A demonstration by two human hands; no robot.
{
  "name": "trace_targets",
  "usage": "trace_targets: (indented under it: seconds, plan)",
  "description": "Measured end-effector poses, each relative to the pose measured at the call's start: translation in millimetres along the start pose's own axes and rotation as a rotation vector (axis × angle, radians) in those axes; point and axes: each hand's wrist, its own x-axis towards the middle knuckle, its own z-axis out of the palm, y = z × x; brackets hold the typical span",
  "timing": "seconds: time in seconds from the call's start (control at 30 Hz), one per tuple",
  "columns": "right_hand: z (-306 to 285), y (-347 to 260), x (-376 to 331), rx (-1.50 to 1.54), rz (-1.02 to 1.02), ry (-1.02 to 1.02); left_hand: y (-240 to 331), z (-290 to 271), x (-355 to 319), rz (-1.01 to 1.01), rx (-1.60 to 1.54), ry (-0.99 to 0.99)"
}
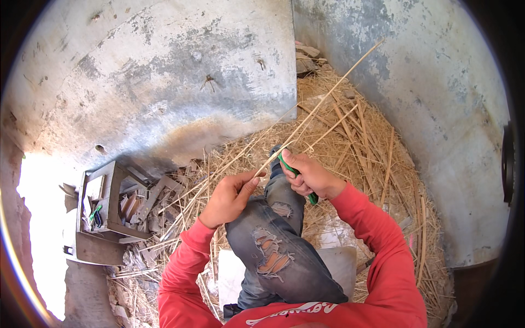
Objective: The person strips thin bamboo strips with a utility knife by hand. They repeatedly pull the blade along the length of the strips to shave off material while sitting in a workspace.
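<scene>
A long, thin, pale bamboo-like strip (pixel 332 93) slants up from my lap toward the far right. My left hand (pixel 227 199) pinches its near end between thumb and fingers, just above my knee. Wrapped in my right hand (pixel 315 176) is a green-handled knife (pixel 289 163). Its upper end meets the strip a short way beyond my left hand, and a small curl of fibre shows there. The blade itself is too small to make out. The handle's lower end pokes out below my right palm.
Straw-like shavings and loose strips (pixel 363 134) cover the floor around my legs. At the left, a wooden stool (pixel 112 218) lies on its side, holding scraps and a small green and black tool (pixel 95 216). Worn metal sheets (pixel 219 65) stand ahead and to the right.
</scene>
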Motion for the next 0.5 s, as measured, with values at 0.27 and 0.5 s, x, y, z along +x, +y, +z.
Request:
trace_targets:
  seconds: [0.27, 0.5]
  plan:
    - [-1, 2, 7, -0.240, -0.154, 0.196, -1, 0, 0, -0.027, -0.016, 0.021]
    - [9, 14, 6, -0.304, -0.236, 0.164, -3, 4, 0, 0.021, 0.011, 0.044]
